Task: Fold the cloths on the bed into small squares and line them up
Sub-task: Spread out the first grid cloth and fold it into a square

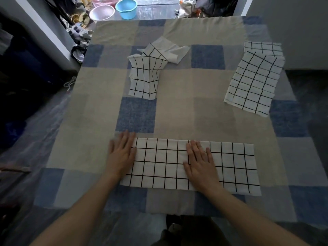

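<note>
Head view: blue basin [126,8] beside pink basin [101,12], contents unclear.

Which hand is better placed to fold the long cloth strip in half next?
Probably the left hand: it lies flat at the strip's left end, ready to lift it. The right hand presses mid-strip, anchoring the fold.

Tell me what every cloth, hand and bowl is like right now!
Near cloth: flat long strip, under both hands.
Middle cloth: crumpled, unfolded.
Right cloth: spread flat, unfolded.
Far-right cloth: partly covered by the right cloth.
Left hand: flat, on the strip's left end.
Right hand: flat, pressing the strip.
Blue bowl: upright.
</note>
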Available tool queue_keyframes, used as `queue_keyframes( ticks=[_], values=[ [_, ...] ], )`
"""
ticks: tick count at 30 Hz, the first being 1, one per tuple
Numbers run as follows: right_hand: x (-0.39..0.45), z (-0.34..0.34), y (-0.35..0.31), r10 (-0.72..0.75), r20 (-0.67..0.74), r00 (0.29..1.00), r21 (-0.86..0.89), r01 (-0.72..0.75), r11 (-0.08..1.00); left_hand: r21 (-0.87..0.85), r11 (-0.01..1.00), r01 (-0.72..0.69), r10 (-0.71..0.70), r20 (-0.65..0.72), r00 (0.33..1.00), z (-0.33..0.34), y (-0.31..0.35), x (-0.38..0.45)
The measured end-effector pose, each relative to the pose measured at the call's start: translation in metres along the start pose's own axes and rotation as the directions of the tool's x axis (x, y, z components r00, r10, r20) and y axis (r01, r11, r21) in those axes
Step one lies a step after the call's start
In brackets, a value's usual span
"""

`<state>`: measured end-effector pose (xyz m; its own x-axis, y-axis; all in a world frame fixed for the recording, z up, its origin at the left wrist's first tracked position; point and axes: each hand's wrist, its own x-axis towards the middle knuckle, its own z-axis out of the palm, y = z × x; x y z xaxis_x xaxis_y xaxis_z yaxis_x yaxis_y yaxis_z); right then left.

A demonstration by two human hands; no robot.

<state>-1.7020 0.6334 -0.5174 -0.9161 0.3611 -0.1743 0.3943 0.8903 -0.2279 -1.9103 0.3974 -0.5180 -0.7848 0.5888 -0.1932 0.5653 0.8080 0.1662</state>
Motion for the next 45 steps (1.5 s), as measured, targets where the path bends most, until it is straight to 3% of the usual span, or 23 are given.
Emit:
queue_keyframes(
  ticks=[2, 3, 5, 7, 11, 13, 17, 21, 26, 30, 35, 38, 40, 43, 45],
  values=[
    [-0.001, -0.002, -0.001, -0.003, -0.015, 1.000, 0.007, 0.003, 1.000, -0.091, 0.986, 0.141, -0.147, -0.056, 0.988, -0.011, 0.003, 0.001],
    [-0.001, -0.002, -0.001, -0.003, -0.015, 1.000, 0.005, 0.003, 1.000, -0.107, 0.990, 0.095, -0.107, -0.114, 0.988, -0.017, 0.015, 0.001],
    [0.000, -0.003, -0.002, 0.003, -0.013, 1.000, -0.002, -0.003, 1.000, -0.083, 0.982, -0.172, 0.152, -0.212, 0.965, -0.025, 0.056, -0.001],
    [0.000, -0.004, -0.003, 0.006, -0.008, 1.000, 0.009, -0.006, 1.000, -0.123, 0.894, -0.431, 0.407, -0.180, 0.895, -0.021, 0.108, -0.005],
    [-0.004, 0.001, 0.002, -0.065, 0.055, 0.996, -0.117, 0.071, 0.991, -0.223, 0.791, -0.570, 0.586, 0.008, 0.810, 0.015, 0.188, -0.024],
    [-0.004, 0.002, 0.003, -0.054, 0.078, 0.995, -0.152, 0.065, 0.986, -0.196, 0.804, -0.562, 0.579, 0.036, 0.815, 0.027, 0.198, -0.030],
    [0.000, -0.003, 0.001, -0.040, 0.094, 0.995, -0.050, 0.045, 0.998, -0.098, 0.829, -0.551, 0.556, 0.041, 0.830, 0.028, 0.167, -0.023],
    [0.000, -0.005, -0.003, 0.014, 0.028, 1.000, 0.013, -0.014, 1.000, 0.025, 0.923, -0.383, 0.381, 0.051, 0.923, 0.021, 0.119, -0.010],
    [-0.003, -0.007, 0.013, 0.001, 0.017, 1.000, 0.000, -0.001, 1.000, 0.034, 0.963, -0.267, 0.264, 0.065, 0.962, 0.015, 0.090, -0.005],
    [-0.014, -0.012, 0.051, 0.163, -0.027, 0.986, -0.001, -0.163, 0.987, 0.036, 0.966, -0.255, 0.253, 0.055, 0.966, 0.016, 0.089, -0.005],
    [-0.032, -0.034, 0.120, 0.557, -0.084, 0.826, 0.034, -0.557, 0.830, 0.035, 0.963, -0.267, 0.266, 0.041, 0.963, 0.017, 0.088, -0.005],
    [-0.039, -0.050, 0.130, 0.660, -0.168, 0.732, 0.109, -0.652, 0.750, 0.026, 0.962, -0.271, 0.270, 0.023, 0.962, 0.017, 0.088, -0.005],
    [-0.030, -0.059, 0.107, 0.606, -0.221, 0.764, 0.175, -0.581, 0.795, 0.028, 0.963, -0.269, 0.269, 0.020, 0.963, 0.017, 0.089, -0.005],
    [-0.007, -0.056, 0.034, 0.309, -0.237, 0.921, 0.220, -0.259, 0.940, 0.022, 0.962, -0.272, 0.272, 0.014, 0.962, 0.016, 0.089, -0.006],
    [0.006, -0.039, -0.018, 0.104, -0.178, 0.979, 0.205, -0.066, 0.977, 0.018, 0.962, -0.274, 0.273, 0.018, 0.962, 0.017, 0.088, -0.005]
  ],
)
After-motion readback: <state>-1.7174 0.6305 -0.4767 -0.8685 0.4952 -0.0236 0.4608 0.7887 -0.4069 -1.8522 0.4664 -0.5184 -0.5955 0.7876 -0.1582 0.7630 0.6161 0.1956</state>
